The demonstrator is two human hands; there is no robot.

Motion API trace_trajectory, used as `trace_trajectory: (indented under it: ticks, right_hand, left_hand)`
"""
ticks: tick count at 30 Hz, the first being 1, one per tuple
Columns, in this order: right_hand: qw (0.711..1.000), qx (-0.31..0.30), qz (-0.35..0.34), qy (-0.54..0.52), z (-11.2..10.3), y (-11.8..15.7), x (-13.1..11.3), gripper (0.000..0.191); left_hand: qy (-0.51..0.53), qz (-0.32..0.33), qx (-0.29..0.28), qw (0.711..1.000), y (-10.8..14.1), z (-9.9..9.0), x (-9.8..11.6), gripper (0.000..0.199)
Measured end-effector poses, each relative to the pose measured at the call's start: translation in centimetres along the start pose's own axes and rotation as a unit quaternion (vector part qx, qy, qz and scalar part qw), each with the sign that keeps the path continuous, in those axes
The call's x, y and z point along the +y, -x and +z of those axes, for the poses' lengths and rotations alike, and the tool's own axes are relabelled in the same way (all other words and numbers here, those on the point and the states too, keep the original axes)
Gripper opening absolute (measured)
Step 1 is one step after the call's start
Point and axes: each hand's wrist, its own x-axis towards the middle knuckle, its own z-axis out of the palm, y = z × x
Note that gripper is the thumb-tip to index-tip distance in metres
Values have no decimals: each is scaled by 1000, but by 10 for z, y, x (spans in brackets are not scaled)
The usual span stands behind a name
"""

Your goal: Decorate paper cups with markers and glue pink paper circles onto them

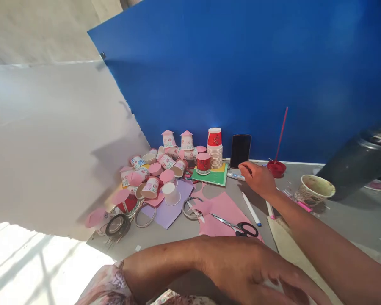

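My right hand [259, 181] is over the table before the dark phone [240, 151], its thumb and fingers bent close together. Just below its fingertips lies a white-and-blue tube [236, 176]; whether they touch is unclear. Close to the camera, my left hand [254, 264] bends downward with curled fingers. A small whitish patch shows between them, too hidden to name. Beyond that hand, black-handled scissors [238, 226] rest on a cut pink paper sheet [222, 207]. A white marker [251, 209] with a blue tip lies to their right.
Decorated paper cups [150, 187], some pink-topped, are heaped at left. A cup stack [215, 154] stands on a green card [217, 178]. Tape rolls [117, 225] lie in front. Right are a red paint pot [276, 169], a stained cup [316, 188] and a dark flask [357, 159]. A blue board [241, 76] stands behind.
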Motion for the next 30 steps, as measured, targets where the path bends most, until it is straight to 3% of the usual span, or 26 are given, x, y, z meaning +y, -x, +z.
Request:
trace_trajectory:
  ticks: [3,4,7,8,10,12,13,14,15,19,24,27,30]
  right_hand:
    - [997,40,-3,-69,-26,-7,-9,40]
    - [985,67,8,-157,-37,-9,-11,40]
    - [943,127,30,-305,-64,-10,-18,42]
    - [948,82,29,-306,-70,-9,-21,42]
    - [958,-122,-10,-258,-75,-5,-28,39]
    - [927,-332,-86,-152,-73,-2,-41,30]
    - [920,-361,-135,-69,-70,-2,-49,26]
    - [916,-356,-180,25,-68,-3,-58,23]
    - [916,-350,-191,54,-66,-5,-67,20]
    - [913,-351,-175,117,-62,-2,-83,20]
    - [890,-399,-163,149,-50,57,-59,10]
    - [909,-376,-140,111,-42,91,-40,10]
    - [943,-300,-109,93,-42,107,-30,9]
  left_hand:
    - [-108,-20,130,985,3,3,-40,35]
    - [-156,-25,168,973,6,6,-54,31]
    - [-275,-46,220,935,19,15,-86,24]
    - [-299,-55,235,923,24,17,-93,25]
    - [-322,-92,272,902,34,17,-102,22]
    - [-322,-134,295,889,43,12,-105,21]
    - [-321,-150,295,887,46,10,-105,21]
    - [-322,-162,293,886,49,7,-105,20]
    - [-322,-169,286,887,51,4,-104,19]
    - [-319,-168,269,893,59,3,-102,20]
    - [-333,-145,303,881,70,19,-107,21]
    - [-343,-102,327,875,76,31,-108,22]
    - [-329,-80,373,864,81,42,-104,26]
